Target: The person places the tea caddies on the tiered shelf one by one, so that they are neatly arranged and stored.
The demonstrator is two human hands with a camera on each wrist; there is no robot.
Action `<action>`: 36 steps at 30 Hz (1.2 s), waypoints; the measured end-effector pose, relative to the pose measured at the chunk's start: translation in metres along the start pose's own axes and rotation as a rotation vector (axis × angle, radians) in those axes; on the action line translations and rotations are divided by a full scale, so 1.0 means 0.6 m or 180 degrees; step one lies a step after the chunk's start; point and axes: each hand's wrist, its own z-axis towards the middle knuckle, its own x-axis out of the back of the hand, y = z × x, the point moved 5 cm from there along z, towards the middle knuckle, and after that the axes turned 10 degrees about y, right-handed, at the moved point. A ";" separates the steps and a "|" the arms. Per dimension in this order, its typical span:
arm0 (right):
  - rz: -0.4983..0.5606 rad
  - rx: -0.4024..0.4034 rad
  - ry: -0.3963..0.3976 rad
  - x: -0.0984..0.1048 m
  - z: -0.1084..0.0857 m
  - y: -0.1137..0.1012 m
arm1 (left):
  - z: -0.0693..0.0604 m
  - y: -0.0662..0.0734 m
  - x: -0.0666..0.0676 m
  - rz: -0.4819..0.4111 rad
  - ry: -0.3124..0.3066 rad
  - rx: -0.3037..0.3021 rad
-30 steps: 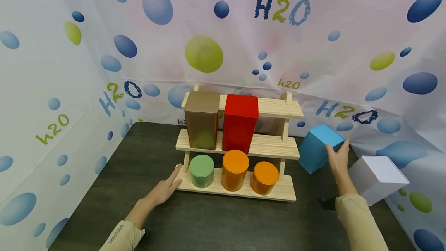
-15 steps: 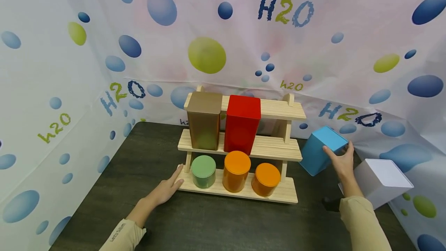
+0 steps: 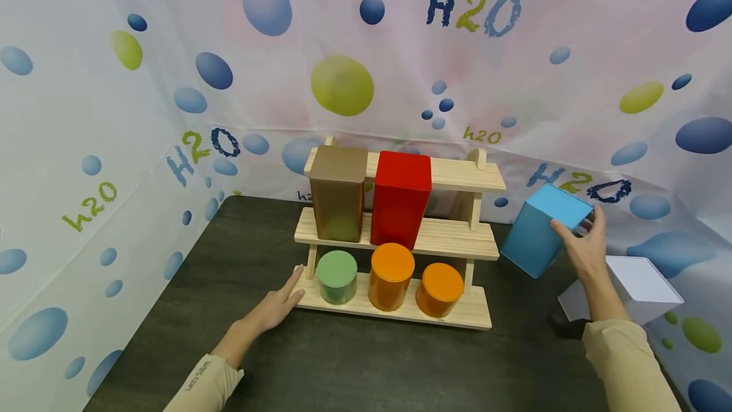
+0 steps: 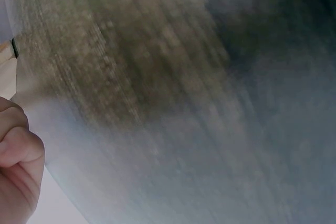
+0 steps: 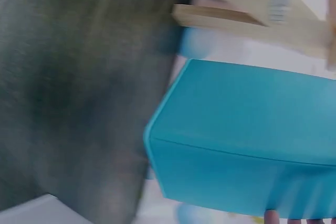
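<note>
My right hand (image 3: 589, 250) grips a blue rectangular tin (image 3: 546, 227) from its right side, thumb at the near face. In the right wrist view the blue tin (image 5: 247, 129) is tilted, its base clear of the dark table, and fingertips (image 5: 272, 217) show along its lower edge. The left hand (image 3: 271, 309) rests with extended fingers against the left end of the wooden three-tier shelf (image 3: 457, 237). Only part of that left hand (image 4: 20, 166) shows in the left wrist view, near a bit of pale wood (image 4: 7, 72).
A gold tin (image 3: 338, 208) and a red tin (image 3: 401, 202) stand on the middle tier. Below are a green round canister (image 3: 337, 278) and two orange ones (image 3: 391, 278), (image 3: 439, 291). A white tin (image 3: 646, 285) stands right, behind my right forearm. Patterned cloth (image 3: 343, 18) surrounds the table.
My right hand has raised the blue tin and carried it slightly to the right. The left hand stays at the shelf's end. The whole head view has shifted slightly.
</note>
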 end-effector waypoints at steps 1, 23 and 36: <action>-0.0028 0.0061 -0.0012 0.003 0.003 -0.008 | 0.000 0.000 0.001 0.0001 0.0008 0.0007; 0.0025 0.0865 -0.0221 0.041 0.012 -0.239 | 0.000 -0.003 0.002 -0.0007 0.0032 0.0033; 0.0545 0.1109 -0.0792 -0.067 0.011 -0.307 | 0.000 -0.002 0.000 -0.0011 0.0033 0.0025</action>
